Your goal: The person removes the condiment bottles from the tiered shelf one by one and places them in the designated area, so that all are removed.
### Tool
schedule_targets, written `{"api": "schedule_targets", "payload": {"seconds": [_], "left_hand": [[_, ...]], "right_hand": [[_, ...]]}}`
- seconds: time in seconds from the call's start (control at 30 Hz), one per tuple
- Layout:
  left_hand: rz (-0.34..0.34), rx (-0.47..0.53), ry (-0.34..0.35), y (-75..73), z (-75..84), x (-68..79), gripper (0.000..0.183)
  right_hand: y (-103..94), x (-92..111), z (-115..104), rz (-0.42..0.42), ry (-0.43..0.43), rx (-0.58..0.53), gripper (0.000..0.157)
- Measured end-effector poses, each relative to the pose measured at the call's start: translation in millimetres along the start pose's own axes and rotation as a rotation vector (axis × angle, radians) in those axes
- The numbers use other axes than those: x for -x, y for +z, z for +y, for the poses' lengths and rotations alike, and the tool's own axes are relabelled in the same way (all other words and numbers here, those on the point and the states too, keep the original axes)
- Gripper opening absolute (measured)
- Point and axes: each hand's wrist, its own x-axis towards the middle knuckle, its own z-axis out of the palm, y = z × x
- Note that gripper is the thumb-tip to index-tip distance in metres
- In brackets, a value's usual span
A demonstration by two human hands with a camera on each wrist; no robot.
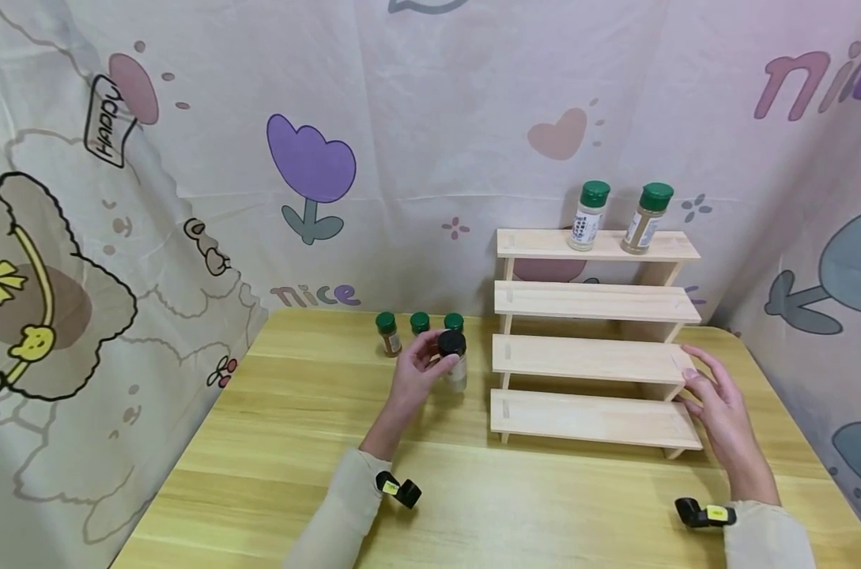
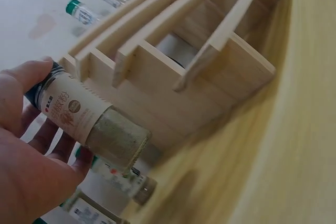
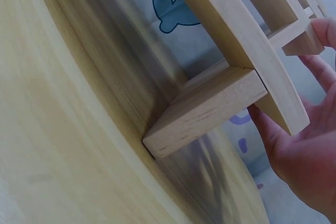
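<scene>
A glass spice jar with a black cap and a printed label is in my left hand. Thumb and fingers pinch it near the cap; in the left wrist view it tilts, its base clear of the tabletop. Left of a four-tier wooden rack, this hand hovers in front of several green-capped jars. At the rack's right end, my right hand grips the ends of the lower shelves. The right wrist view shows its fingers against the wood.
Two green-capped jars, one pale and one brownish, stand upright on the top shelf. A wood-grain table carries everything. Printed cloth hangs behind and at both sides.
</scene>
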Motion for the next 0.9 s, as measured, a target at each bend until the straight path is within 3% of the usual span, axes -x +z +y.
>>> {"api": "schedule_targets", "payload": {"seconds": [0.37, 0.9], "left_hand": [[0.054, -0.081, -0.02, -1.9, -22.6, 4.0, 0.043], [0.05, -0.093, -0.044, -3.7, -31.8, 4.2, 0.045]], "right_hand": [[1.5, -1.5, 2.3, -0.001, 0.001, 0.007, 0.048], [-1.0, -1.6, -0.8, 0.012, 0.016, -0.001, 0.049]]}}
